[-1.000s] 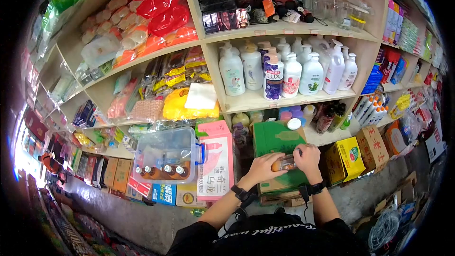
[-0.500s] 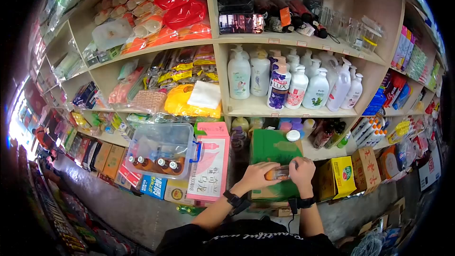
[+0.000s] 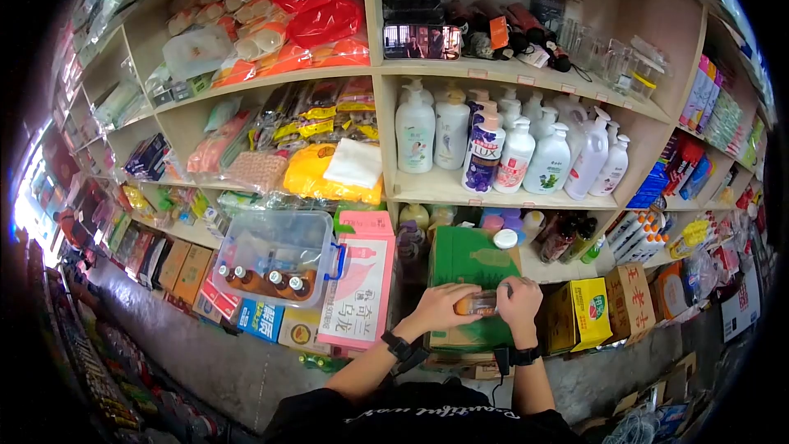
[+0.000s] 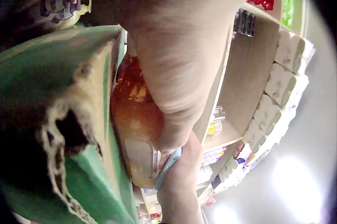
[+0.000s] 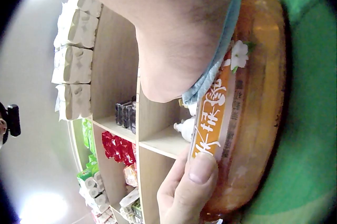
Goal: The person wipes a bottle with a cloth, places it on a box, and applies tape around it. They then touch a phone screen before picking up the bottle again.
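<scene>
A clear bottle of amber liquid (image 3: 477, 305) lies on its side on a green carton (image 3: 472, 256). The left hand (image 3: 444, 309) grips one end of it, thumb on the orange label (image 5: 213, 113) in the right wrist view. At the other end is the right hand (image 3: 520, 306), holding a light blue cloth (image 5: 229, 39) against the bottle between palm and label. The right fingertips are hidden in the right wrist view. In the left wrist view the bottle (image 4: 138, 124) rests along the carton's worn, torn edge (image 4: 79, 108).
A clear plastic bin (image 3: 275, 234) with several brown bottles stands left, beside a pink carton (image 3: 362, 279). A white-lidded container (image 3: 505, 238) is at the green carton's back. Yellow (image 3: 588, 312) and brown cartons (image 3: 631, 300) stand right. Shelves of pump bottles (image 3: 485, 152) rise behind.
The head view has shifted, so the shelves sit further right and the bin and cartons further left in it. Both hands remain on the bottle, with little change in their grip.
</scene>
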Demonstrator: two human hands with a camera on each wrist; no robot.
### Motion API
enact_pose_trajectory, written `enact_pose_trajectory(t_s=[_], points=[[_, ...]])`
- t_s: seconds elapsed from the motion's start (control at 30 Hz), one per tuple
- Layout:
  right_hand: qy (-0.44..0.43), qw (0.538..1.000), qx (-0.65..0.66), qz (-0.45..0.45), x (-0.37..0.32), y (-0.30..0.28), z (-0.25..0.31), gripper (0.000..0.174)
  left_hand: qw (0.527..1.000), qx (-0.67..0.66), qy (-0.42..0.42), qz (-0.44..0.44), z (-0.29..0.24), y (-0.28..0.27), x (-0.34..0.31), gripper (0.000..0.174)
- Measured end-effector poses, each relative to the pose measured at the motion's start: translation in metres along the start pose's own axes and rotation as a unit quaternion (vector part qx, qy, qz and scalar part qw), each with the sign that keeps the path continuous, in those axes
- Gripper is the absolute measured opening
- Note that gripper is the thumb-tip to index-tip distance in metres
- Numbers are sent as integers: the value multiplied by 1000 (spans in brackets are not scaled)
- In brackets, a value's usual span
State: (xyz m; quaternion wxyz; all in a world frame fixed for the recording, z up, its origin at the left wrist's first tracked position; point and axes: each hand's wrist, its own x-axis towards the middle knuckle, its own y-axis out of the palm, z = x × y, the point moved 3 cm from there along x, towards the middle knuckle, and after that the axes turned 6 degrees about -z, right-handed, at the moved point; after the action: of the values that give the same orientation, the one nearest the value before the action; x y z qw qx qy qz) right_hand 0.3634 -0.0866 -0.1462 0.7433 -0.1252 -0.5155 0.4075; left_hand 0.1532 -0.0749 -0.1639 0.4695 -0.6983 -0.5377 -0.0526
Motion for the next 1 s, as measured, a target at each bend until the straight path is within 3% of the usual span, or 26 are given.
enact_pose_trajectory(t_s=[1.0], points=[[6, 1000, -13, -1, -1, -2, 3, 15, 1000, -4, -7, 15, 1, 1, -3, 60]])
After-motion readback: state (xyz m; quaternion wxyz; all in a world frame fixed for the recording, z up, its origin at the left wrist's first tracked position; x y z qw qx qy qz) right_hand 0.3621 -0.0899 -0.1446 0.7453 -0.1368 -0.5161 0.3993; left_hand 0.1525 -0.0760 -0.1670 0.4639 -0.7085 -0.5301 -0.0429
